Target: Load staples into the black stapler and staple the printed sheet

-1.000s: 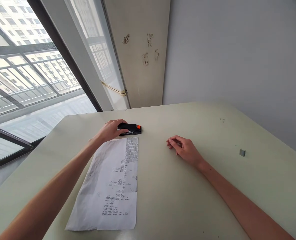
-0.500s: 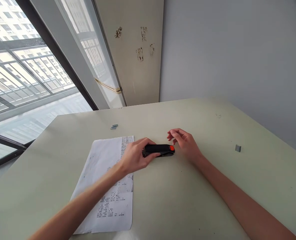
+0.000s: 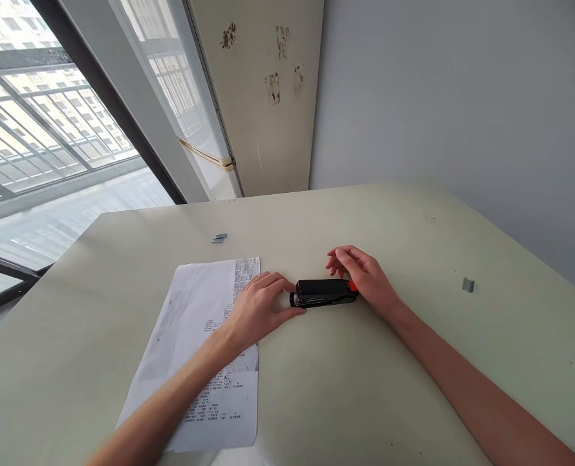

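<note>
A black stapler [image 3: 323, 292] with a red end lies lengthwise across the table between my hands. My left hand [image 3: 260, 304] is at its left end, thumb and forefinger apart at either side of that end and a gap showing at the palm. Below this hand and forearm lies a printed sheet of paper [image 3: 171, 330], partly covered by them. Beside the red end, my right hand [image 3: 365, 275] rests with its fingers loosely curled in and nothing visible in them. It hides part of the red tip.
Small strips of staples [image 3: 220, 238] lie beyond the paper. Another small grey piece [image 3: 468, 285] sits far right on the pale table [image 3: 316, 395]. A grey wall [image 3: 437, 90] rises behind on the right; a window [image 3: 49, 123] is on the left.
The stapler has shifted right, its red end now against my right hand. My left hand's hold has loosened, leaving the fingers only around the stapler's left end.
</note>
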A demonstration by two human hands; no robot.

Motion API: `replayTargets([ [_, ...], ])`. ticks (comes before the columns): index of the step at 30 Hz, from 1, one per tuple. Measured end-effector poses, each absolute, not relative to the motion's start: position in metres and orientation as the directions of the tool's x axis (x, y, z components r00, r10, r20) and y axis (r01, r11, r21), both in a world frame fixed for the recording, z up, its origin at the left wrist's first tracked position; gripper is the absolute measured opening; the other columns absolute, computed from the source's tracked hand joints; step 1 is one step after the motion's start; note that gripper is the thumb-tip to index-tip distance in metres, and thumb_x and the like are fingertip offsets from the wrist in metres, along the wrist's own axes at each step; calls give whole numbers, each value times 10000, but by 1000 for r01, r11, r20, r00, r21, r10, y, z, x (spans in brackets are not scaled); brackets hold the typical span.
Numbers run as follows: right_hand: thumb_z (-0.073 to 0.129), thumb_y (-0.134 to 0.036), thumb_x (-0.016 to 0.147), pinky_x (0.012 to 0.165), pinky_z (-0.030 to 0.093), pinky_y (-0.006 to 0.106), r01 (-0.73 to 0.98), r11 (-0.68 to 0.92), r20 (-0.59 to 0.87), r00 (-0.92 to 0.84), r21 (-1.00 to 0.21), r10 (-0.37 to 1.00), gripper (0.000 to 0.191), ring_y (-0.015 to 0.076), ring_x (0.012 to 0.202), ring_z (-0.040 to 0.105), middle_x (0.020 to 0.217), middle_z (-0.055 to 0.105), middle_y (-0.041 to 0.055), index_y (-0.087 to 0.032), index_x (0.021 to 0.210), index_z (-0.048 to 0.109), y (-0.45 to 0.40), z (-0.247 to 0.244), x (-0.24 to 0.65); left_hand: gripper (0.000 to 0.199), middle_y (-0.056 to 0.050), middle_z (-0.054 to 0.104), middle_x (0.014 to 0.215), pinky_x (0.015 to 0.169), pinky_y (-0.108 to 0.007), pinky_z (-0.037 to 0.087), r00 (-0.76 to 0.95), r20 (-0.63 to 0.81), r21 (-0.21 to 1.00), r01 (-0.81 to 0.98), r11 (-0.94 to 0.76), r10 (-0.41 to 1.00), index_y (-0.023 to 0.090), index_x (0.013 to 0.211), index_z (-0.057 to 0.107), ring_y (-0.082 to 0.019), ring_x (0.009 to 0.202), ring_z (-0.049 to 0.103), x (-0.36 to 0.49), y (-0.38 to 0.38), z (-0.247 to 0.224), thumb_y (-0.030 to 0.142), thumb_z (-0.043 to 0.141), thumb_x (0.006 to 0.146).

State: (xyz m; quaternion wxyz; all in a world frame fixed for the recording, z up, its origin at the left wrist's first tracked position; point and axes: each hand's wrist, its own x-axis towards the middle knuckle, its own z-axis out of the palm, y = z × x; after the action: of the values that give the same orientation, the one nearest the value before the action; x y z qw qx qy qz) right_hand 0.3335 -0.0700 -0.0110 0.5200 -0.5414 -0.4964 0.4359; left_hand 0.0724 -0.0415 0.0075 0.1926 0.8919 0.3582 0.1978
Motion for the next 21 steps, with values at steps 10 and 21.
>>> replayTargets([
  [10, 573, -678, 1001, 647, 502, 309, 135, -13, 0, 98, -991, 995, 463, 182, 772, 641, 931, 742, 52, -237, 1044, 707, -71, -14, 331, 256, -3, 753, 985, 826, -366, 538, 625, 222, 542, 559, -627, 749, 256, 1030, 736, -215, 910, 695, 66, -40, 0, 451, 839, 900],
  [21, 526, -719, 1005, 700, 535, 325, 155, -10, 3, 82, -988, 997, 510, 205, 824, 672, 948, 750, 69, -241, 1048, 700, -72, -16, 332, 280, -39, 750, 1026, 817, -362, 546, 619, 220, 552, 558, -620, 754, 253, 1043, 756, -229, 926, 700, 65, -39, 2, 519, 756, 954],
])
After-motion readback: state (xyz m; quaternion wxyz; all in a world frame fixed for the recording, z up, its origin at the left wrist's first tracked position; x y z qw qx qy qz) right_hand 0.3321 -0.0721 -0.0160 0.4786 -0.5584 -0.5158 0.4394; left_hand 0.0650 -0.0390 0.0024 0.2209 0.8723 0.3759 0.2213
